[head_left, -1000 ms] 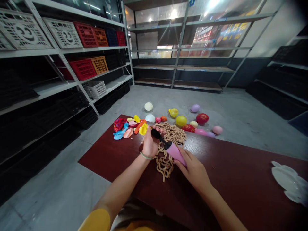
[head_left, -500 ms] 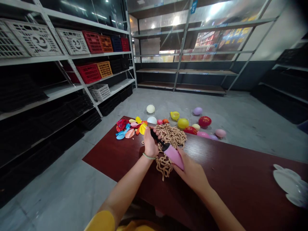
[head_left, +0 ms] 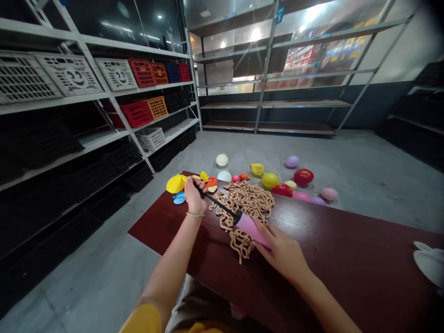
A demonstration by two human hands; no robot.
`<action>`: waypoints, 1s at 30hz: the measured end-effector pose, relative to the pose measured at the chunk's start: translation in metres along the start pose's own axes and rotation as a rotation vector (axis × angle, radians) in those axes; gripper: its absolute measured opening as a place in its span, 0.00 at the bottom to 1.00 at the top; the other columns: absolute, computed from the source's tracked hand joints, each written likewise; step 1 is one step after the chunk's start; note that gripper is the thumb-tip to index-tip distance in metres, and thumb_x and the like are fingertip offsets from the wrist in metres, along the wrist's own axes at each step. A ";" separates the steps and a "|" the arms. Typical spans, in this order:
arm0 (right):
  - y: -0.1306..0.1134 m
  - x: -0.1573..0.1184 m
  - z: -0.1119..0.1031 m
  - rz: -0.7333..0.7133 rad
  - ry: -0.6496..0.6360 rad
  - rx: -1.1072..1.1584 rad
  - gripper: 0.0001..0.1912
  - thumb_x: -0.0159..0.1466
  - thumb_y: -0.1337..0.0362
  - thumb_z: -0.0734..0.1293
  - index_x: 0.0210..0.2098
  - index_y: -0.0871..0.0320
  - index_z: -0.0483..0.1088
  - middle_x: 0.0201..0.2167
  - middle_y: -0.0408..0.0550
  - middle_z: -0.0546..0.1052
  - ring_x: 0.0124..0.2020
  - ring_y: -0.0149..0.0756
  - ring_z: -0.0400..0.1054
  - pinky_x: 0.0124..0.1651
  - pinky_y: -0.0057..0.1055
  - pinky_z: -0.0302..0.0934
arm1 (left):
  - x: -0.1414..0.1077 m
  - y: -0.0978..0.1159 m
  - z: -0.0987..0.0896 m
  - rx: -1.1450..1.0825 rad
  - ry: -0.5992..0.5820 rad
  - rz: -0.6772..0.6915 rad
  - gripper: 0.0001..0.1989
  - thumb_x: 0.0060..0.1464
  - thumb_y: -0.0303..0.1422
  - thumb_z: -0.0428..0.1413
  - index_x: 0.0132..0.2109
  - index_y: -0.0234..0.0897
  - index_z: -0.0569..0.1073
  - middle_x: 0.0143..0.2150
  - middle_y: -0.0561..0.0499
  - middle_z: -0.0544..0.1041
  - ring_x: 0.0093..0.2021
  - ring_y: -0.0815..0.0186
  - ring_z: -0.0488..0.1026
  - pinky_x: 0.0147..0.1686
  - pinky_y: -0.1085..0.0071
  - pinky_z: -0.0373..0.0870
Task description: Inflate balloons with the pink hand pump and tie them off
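Observation:
My left hand (head_left: 194, 196) is shut around the black end of a hand balloon pump (head_left: 243, 223), whose thin black rod runs out of a pink barrel. A yellow balloon (head_left: 176, 183), partly inflated, bulges just beyond that hand, and its neck is hidden by my fingers. My right hand (head_left: 280, 252) grips the pink barrel above a heap of tan curly strands (head_left: 247, 203). The strands lie on a dark red wooden table (head_left: 333, 240).
Deflated balloons (head_left: 179, 198) lie at the table's far left corner. Several inflated balloons (head_left: 270, 180) rest on the grey floor beyond it. A white plate-like object (head_left: 429, 264) sits at the right edge. Shelves with plastic crates (head_left: 142, 72) line the left.
My left hand has moved left, drawing the black rod out of the pink barrel. The yellow balloon has swelled. The view has shifted slightly.

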State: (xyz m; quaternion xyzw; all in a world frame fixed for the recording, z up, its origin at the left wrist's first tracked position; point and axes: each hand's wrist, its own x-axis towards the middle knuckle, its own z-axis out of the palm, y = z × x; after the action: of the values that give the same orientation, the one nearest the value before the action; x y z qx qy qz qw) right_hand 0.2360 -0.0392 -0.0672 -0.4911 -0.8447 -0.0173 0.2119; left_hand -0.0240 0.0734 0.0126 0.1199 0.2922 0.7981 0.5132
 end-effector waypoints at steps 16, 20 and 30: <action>-0.009 -0.002 0.000 0.010 0.068 0.089 0.36 0.69 0.56 0.62 0.71 0.52 0.44 0.53 0.56 0.76 0.45 0.48 0.76 0.41 0.41 0.73 | -0.017 -0.033 0.016 0.224 -0.093 -0.006 0.11 0.57 0.36 0.55 0.31 0.39 0.60 0.22 0.59 0.61 0.16 0.76 0.57 0.15 0.79 0.53; -0.014 -0.001 0.001 0.001 0.067 0.086 0.35 0.68 0.57 0.63 0.70 0.54 0.47 0.49 0.55 0.77 0.44 0.48 0.76 0.41 0.41 0.73 | 0.010 -0.005 0.023 0.194 -0.037 0.061 0.10 0.57 0.33 0.53 0.31 0.39 0.59 0.22 0.60 0.59 0.16 0.76 0.57 0.14 0.80 0.50; -0.013 -0.006 0.008 0.196 0.122 0.121 0.33 0.67 0.57 0.64 0.68 0.53 0.53 0.53 0.56 0.76 0.45 0.50 0.77 0.39 0.42 0.74 | -0.061 -0.089 0.015 0.255 -0.213 -0.122 0.13 0.58 0.41 0.54 0.32 0.39 0.61 0.23 0.58 0.62 0.18 0.74 0.60 0.16 0.78 0.57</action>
State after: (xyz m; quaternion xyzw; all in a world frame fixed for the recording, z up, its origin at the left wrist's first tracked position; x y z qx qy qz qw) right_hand 0.2254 -0.0486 -0.0740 -0.5556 -0.7778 0.0245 0.2929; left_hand 0.0775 0.0518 -0.0213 0.2497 0.3416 0.7048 0.5694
